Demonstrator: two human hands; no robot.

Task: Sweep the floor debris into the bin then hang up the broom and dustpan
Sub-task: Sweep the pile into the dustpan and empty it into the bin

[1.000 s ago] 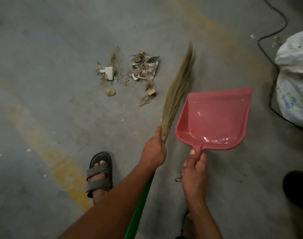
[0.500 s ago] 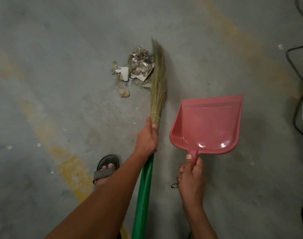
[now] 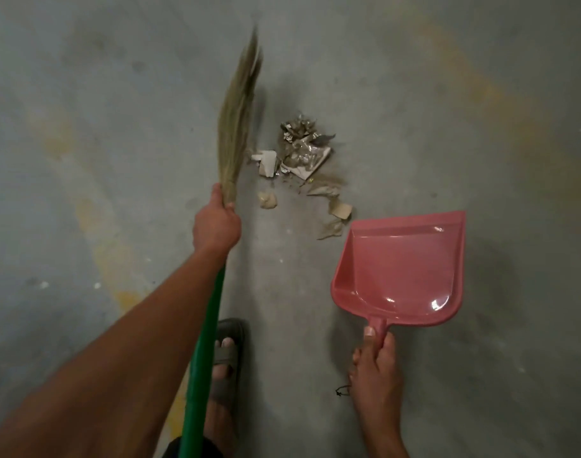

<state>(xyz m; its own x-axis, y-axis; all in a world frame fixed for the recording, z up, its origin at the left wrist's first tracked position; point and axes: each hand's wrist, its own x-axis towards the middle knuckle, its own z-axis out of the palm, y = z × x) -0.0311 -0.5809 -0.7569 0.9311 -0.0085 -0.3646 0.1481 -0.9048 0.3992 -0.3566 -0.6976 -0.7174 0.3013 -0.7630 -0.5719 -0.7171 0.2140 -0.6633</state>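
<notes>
Left grip: the left hand (image 3: 216,223) is closed in a fist round the broom (image 3: 238,120), at the spot where the straw bristles meet the green handle.
Right grip: the right hand (image 3: 375,368) is curled round the short handle of the pink dustpan (image 3: 401,269), thumb lying along the top of it.
Broom: bristles point up and away, just left of the debris pile (image 3: 302,166); whether the tips touch the floor (image 3: 84,127) cannot be told.
Dustpan: below and right of the debris pile, open mouth toward it, its near-left corner just beside the lowest scraps.
Debris pile: crumpled foil, paper and card scraps on the floor.
Sandalled foot (image 3: 224,358): well below the debris pile, beside the green handle.
</notes>
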